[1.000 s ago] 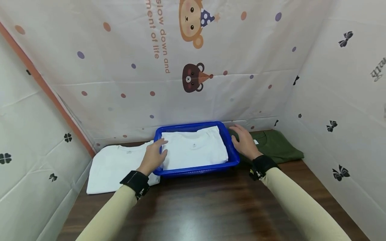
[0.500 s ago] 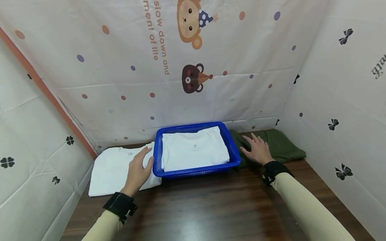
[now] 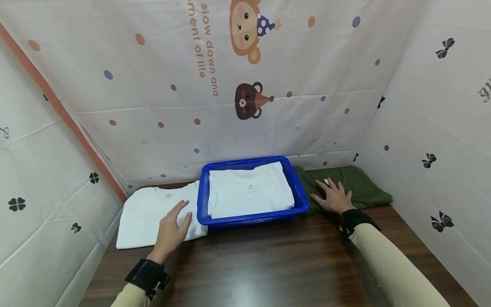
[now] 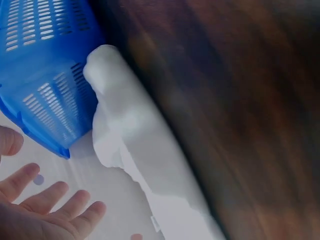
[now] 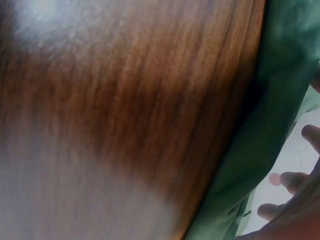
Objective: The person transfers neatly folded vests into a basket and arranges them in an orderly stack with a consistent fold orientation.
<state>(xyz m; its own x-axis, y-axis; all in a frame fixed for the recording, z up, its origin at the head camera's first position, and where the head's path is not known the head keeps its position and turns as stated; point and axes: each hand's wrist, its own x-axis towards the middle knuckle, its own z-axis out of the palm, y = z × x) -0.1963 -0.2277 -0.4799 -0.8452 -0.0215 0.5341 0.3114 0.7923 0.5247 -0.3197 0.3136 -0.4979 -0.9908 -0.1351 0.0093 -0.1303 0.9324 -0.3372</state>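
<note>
By the bench's [image 3: 249,260] far right corner, a green garment [image 3: 368,187] lies lengthwise left to right beneath the right hand [image 3: 335,199]; the left hand [image 3: 168,231] is farther. Both hands' fingers are spread, empty.

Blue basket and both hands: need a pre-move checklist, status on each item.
1. Left hand free: ok, fingers apart, holding nothing.
2. Right hand gripping the green garment: not ok, fingers are spread, not closed on it.
3. Right fingertips touching the green garment: cannot tell, contact isn't clear.
4. White shirt within the rim of the blue basket: ok, folded inside, nothing hanging over.
5. Both hands off the basket: ok, one on either side, apart from it.
6. Basket clear of the left white garment: cannot tell, their edges meet in view.
</note>
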